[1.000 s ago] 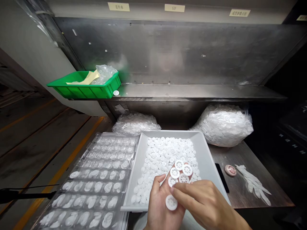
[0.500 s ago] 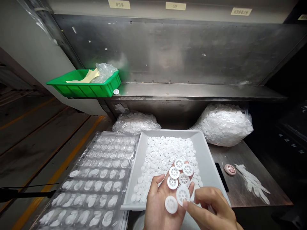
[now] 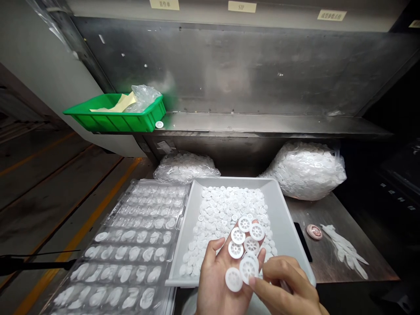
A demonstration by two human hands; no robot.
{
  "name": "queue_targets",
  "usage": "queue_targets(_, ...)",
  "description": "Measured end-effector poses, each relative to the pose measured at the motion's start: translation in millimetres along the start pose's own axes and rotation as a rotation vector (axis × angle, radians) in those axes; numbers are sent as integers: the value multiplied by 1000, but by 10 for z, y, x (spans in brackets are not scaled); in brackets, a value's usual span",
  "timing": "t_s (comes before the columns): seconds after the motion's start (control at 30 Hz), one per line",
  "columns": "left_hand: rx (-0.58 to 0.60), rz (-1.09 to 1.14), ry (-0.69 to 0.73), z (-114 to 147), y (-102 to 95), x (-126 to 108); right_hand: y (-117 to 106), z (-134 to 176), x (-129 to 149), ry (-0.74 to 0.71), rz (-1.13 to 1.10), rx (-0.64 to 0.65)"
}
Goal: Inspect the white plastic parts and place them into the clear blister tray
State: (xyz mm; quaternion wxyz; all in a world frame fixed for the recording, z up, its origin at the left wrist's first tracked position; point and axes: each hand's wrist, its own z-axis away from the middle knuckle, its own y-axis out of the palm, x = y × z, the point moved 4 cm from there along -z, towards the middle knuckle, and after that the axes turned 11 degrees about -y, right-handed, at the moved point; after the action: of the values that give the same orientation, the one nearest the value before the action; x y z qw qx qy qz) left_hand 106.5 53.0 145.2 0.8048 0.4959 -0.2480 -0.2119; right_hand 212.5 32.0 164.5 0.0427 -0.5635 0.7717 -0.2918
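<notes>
My left hand (image 3: 216, 280) is palm up, with several white spoked plastic discs (image 3: 236, 250) spread over its palm and fingers. My right hand (image 3: 288, 284) comes in from the lower right, fingers curled. Its thumb presses on the edge of one white spoked disc (image 3: 248, 267), which partly covers another disc beneath. Both hands are over the front of a light grey tray (image 3: 287, 227), where many more small white discs (image 3: 226, 203) lie in a heap.
Stacked clear blister trays (image 3: 124, 251) filled with white parts stand on the left. Behind the grey tray sit two bags (image 3: 310, 170) of white parts. A green bin (image 3: 121, 122) rests on the steel shelf. White gloves (image 3: 344, 251), a pink round object (image 3: 314, 232) and a dark flat object (image 3: 303, 242) lie right.
The disc under my right thumb has shifted slightly left, overlapping the disc beneath differently. My right hand has moved a little left with it. My left hand stays almost still.
</notes>
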Motion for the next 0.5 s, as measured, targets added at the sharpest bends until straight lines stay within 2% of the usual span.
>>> queue_targets(0.1,6,-11,-12,6,-10,-1,-7,26,-5,12,-1,-7)
queue_targets(0.3,-38,-55,7,-3,-37,23,21,-97,8,-35,-12,82)
queue_targets(0.5,-70,-98,-92,-60,-31,44,168,-187,79,-65,70,178)
